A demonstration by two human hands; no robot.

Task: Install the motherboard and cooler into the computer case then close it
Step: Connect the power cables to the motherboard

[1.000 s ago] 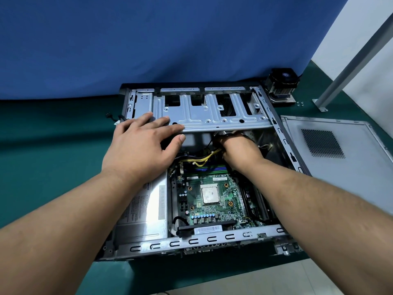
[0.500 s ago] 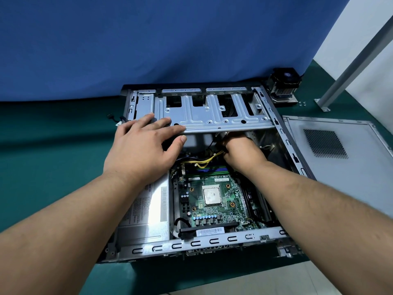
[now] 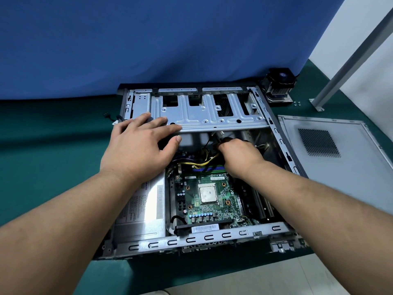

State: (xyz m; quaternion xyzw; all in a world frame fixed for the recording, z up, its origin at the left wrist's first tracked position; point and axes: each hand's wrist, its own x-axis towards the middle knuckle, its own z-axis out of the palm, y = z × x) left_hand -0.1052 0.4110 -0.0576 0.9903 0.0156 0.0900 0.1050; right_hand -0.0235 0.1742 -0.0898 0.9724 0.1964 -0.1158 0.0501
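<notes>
The open grey computer case (image 3: 212, 236) lies on its side on the green mat. The green motherboard (image 3: 212, 201) sits inside it, its bare CPU (image 3: 208, 193) showing. My left hand (image 3: 140, 145) rests flat, fingers spread, on the drive cage (image 3: 208, 116) edge. My right hand (image 3: 240, 155) is deep inside, under the cage, fingers curled around a white cable connector (image 3: 220, 136) above the yellow and black wires (image 3: 204, 162). The black cooler (image 3: 279, 85) stands outside the case at the back right. The grey side panel (image 3: 331, 158) lies flat to the right.
A silver power supply (image 3: 142, 207) fills the case's left part. Small screws (image 3: 297, 103) lie near the cooler. A grey metal post (image 3: 348, 60) slants up at the far right. A blue curtain (image 3: 148, 43) hangs behind. The table edge runs along the bottom.
My right hand has shifted slightly and lifted the white connector into view under the cage. My left hand stays in place on the cage.
</notes>
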